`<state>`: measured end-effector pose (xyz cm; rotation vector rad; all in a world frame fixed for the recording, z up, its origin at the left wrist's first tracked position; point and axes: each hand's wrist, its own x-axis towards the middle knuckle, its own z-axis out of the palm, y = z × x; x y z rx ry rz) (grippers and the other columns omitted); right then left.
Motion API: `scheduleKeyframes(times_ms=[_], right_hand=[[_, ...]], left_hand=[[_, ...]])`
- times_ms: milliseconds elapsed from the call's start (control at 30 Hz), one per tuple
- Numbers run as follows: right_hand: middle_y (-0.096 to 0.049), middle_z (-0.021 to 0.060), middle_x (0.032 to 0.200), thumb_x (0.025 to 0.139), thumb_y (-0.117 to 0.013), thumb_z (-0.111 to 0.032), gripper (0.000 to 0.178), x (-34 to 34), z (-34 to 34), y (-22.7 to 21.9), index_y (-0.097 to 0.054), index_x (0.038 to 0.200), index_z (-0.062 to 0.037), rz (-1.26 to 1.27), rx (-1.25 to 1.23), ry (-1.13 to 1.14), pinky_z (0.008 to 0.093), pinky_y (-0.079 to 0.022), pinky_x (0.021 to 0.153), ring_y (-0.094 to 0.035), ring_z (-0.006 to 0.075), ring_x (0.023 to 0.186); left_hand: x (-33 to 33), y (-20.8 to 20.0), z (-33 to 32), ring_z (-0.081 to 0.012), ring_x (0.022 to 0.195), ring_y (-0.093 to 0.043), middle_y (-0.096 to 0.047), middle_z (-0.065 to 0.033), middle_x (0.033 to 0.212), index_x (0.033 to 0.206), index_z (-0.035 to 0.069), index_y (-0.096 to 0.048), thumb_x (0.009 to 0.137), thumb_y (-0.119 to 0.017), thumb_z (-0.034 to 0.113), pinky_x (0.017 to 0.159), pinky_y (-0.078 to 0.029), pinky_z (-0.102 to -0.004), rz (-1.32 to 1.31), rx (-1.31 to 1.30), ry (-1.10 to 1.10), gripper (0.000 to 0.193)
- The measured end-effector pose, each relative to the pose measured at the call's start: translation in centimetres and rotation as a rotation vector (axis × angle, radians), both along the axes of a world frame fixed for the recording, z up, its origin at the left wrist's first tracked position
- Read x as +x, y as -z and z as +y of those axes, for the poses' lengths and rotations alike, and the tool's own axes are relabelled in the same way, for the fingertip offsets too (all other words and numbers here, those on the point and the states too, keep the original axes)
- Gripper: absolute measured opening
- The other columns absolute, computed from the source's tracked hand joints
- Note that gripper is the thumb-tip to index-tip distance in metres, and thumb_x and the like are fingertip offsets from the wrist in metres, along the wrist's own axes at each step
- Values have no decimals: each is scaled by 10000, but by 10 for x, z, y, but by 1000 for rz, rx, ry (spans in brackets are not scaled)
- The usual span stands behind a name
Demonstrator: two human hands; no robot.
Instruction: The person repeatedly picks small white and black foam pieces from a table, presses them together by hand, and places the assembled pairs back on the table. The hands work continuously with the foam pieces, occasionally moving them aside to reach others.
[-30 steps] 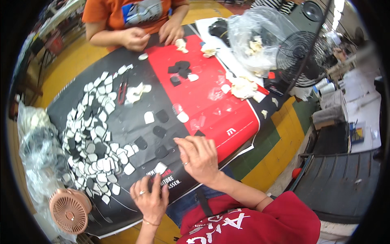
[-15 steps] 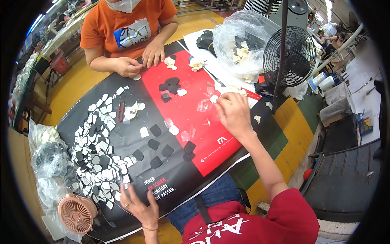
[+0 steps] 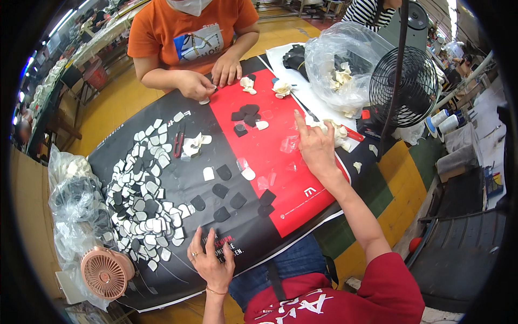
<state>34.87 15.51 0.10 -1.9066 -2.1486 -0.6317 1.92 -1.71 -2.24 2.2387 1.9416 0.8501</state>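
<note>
My left hand (image 3: 211, 264) hovers over the near edge of the black and red mat (image 3: 318, 202), fingers spread, with nothing visible in it. Just left of it lies a big heap of small rounded pads (image 3: 143, 213), white on one side and dark on the other. My right hand (image 3: 318, 148) is over the mat's red part, forefinger stretched out and holding nothing that I can see. Beside its fingers are a pile of cream scraps (image 3: 340, 132) and pieces of transparent film (image 3: 289, 143). Several loose dark pads (image 3: 237, 201) lie between my hands.
Across the table a person in orange handles a small pale piece (image 3: 204, 101). Red snips (image 3: 179, 141) lie near the heap. A pink fan (image 3: 107, 272) and plastic bags (image 3: 75, 200) line the left; a black fan (image 3: 404, 89) and a bag of scraps (image 3: 345, 59) stand right.
My left hand has moved right, away from the heap's near edge. My right forefinger has straightened beside the cream scraps. The whole view has shifted slightly.
</note>
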Motion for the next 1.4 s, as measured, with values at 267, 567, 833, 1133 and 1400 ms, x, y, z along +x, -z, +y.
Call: scheduleKeyframes(times_ms=[267, 567, 833, 1133, 1400], right_hand=[[-699, 55, 852, 878, -696, -81, 495, -8, -14, -33, -576, 1358, -74, 549, 205, -46, 405, -400, 1007, -669, 206, 833], [-695, 62, 982, 929, -699, 3, 403, -78, -54, -47, -572, 1311, 0, 1770, -537, -470, 243, -530, 784, -656, 100, 880], [-697, 70, 992, 937, -693, 1, 393, -94, -83, -57, -564, 1308, 9, 1776, -636, -447, 249, -547, 783, -669, 115, 897], [-668, 119, 970, 873, -755, -25, 131, -111, -102, -61, -702, 989, 5, 978, -87, -383, 326, -534, 686, -670, 219, 813], [-672, 109, 918, 905, -716, -77, 121, -117, -109, -69, -677, 979, 10, 799, -268, -504, 377, -492, 686, -628, 281, 760]], left_hand=[[2, -3, 3, -356, 1182, -564, -584, -184, 1338, 1216, 50, -676, 810, -738, 102, 1041, -374, -453, -135, 51, -12, 414], [26, -37, 27, -265, 971, -686, -719, -139, 1049, 1143, -1, -717, 874, -702, 26, 908, -501, -352, -704, -139, 109, 271], [52, -53, 64, -134, 937, -666, -707, -84, 1033, 1116, -39, -710, 973, -666, 58, 865, -514, -279, -1373, -387, 257, 179], [51, -55, 58, -178, 844, -662, -704, -100, 971, 1005, -6, -747, 879, -722, -2, 759, -512, -288, -911, -51, 129, 129], [60, -58, 51, -242, 818, -660, -695, -100, 963, 1047, 17, -758, 817, -734, -34, 721, -508, -335, -689, 106, 170, 237]])
